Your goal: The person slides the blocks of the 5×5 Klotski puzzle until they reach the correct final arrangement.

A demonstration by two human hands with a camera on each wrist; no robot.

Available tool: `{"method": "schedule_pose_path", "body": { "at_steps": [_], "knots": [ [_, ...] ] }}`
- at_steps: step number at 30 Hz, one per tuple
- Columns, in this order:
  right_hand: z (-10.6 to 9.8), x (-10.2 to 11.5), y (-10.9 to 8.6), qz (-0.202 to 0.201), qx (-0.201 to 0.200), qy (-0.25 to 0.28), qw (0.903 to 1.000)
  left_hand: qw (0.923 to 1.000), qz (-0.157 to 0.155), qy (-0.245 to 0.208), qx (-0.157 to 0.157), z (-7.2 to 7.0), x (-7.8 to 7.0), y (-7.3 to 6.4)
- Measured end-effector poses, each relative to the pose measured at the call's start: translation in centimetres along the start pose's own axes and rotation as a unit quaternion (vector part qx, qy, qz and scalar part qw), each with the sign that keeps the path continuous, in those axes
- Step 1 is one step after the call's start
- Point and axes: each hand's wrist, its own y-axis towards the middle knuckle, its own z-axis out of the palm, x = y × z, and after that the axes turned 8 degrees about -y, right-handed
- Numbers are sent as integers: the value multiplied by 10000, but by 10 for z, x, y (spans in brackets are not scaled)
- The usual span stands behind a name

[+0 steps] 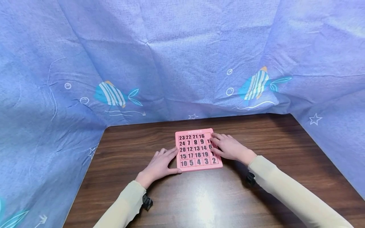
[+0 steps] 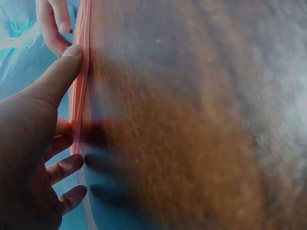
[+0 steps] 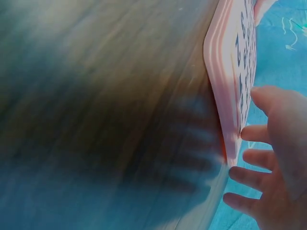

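Note:
A pink number sliding puzzle [image 1: 196, 169] lies flat on the table, its numbered tiles in rows. No number shows in its far right corner space. At its left side, my left hand [image 1: 159, 165] rests with thumb along the near edge and index fingertip touching the left edge; the left wrist view has the thumb [image 2: 55, 76] against the puzzle's rim. Over the right column lies my right hand [image 1: 230, 147], fingers spread and fingertips on the tiles, partly covering the 11, 6 and 1. In the right wrist view its fingers [image 3: 256, 158] extend beside the frame.
The dark wooden table [image 1: 137, 137] has its far edge close behind the puzzle. A blue cloth [image 1: 182, 63] with printed fish hangs behind and around it. Black straps [image 1: 147, 202] sit at both wrists. Light glares off the table's near part.

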Motion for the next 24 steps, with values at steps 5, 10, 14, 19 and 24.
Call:
{"method": "schedule_pose_path", "body": {
  "at_steps": [5, 10, 14, 19, 24],
  "knots": [
    [7, 6, 13, -14, -218, -5, 9998, 10000, -26, 43, 84, 1, -1, -1],
    [11, 14, 23, -46, -319, -36, 9995, 9999, -86, 1, 129, 2, -2, -1],
    [10, 17, 24, 6, -290, -86, 9995, 9999, -76, -53, 134, 3, -2, -1],
    [8, 13, 22, 230, -142, -76, 9996, 9999, -74, -11, 95, 3, 1, 1],
    [9, 5, 17, 315, -156, -82, 9993, 9999, -82, 19, 99, 1, 2, 2]
  ]
}}
